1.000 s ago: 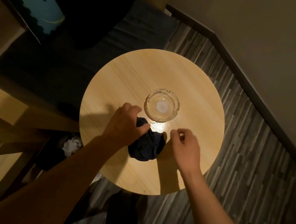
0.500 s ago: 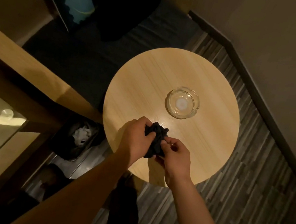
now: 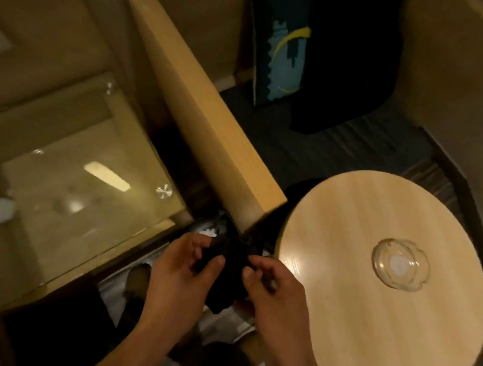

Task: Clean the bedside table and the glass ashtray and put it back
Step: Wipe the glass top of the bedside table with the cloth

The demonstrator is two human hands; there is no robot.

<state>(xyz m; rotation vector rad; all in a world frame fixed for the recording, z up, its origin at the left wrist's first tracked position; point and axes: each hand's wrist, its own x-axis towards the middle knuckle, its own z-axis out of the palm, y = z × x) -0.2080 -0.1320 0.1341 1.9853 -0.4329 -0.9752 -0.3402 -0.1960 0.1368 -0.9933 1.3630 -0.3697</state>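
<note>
The round wooden bedside table [image 3: 369, 327] fills the right of the view. On it, toward the right, rests the clear glass ashtray [image 3: 400, 264], upright and apart from both hands. A dark crumpled cloth [image 3: 228, 270] hangs off the table's left edge, over the floor. My left hand [image 3: 179, 274] and my right hand [image 3: 272, 294] both pinch this cloth between their fingers.
A long wooden ledge [image 3: 204, 105] runs diagonally at the left of the table. A glass-topped surface [image 3: 54, 192] lies further left. A dark bin with white paper [image 3: 214, 232] stands below my hands. A dark bag [image 3: 283, 63] leans at the back.
Both hands have carried the cloth off the tabletop to the left, over the bin area. My view has swung left, so the table and ashtray now sit at the right.
</note>
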